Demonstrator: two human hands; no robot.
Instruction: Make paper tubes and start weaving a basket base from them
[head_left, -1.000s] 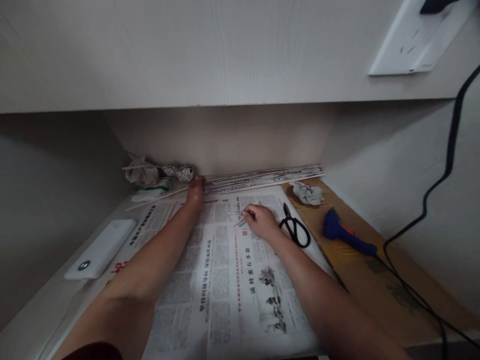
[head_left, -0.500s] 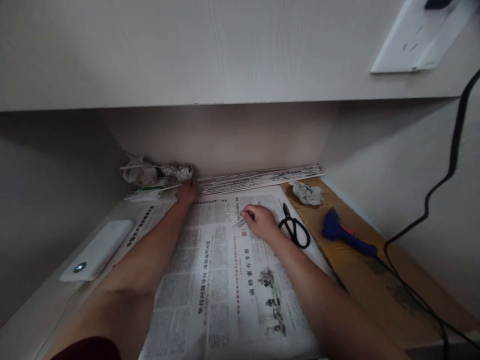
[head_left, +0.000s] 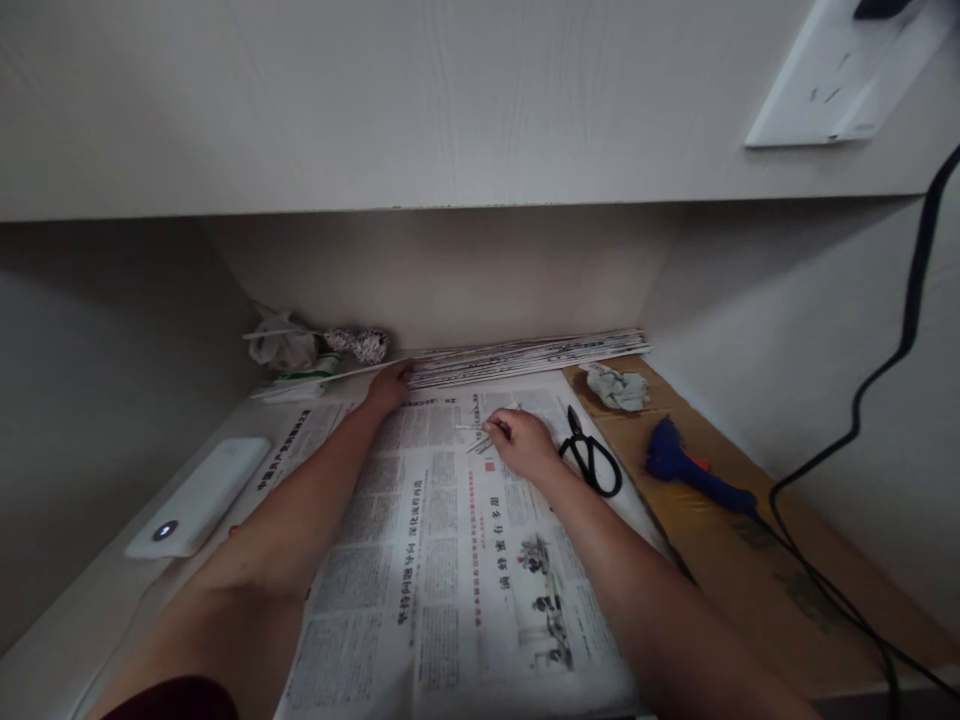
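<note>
Reaching to the back, my left hand [head_left: 388, 390] has its fingers curled at the left end of a bundle of thin rolled-paper sticks [head_left: 525, 359] and touches them. How many sticks it grips is hidden. One pale stick [head_left: 352, 372] pokes out leftward beside that hand. Over the newspaper [head_left: 375, 560], my right hand [head_left: 521, 440] pinches a short thin white paper stick [head_left: 468, 428] between thumb and fingers. Thin strips lie just under it. Black-handled scissors [head_left: 589, 455] rest right of this hand.
A blue glue gun [head_left: 694, 468] with a black cord and a crumpled grey wad [head_left: 616, 387] lie on brown cardboard [head_left: 750, 580] at right. A white power bank [head_left: 199, 498] lies left. A plastic bag [head_left: 281, 345] and a speckled woven piece [head_left: 360, 344] sit back left. An overhanging panel [head_left: 450, 110] crosses above.
My left hand has moved slightly right along the back, onto the end of the stick bundle. My right hand stays nearly still with its short stick.
</note>
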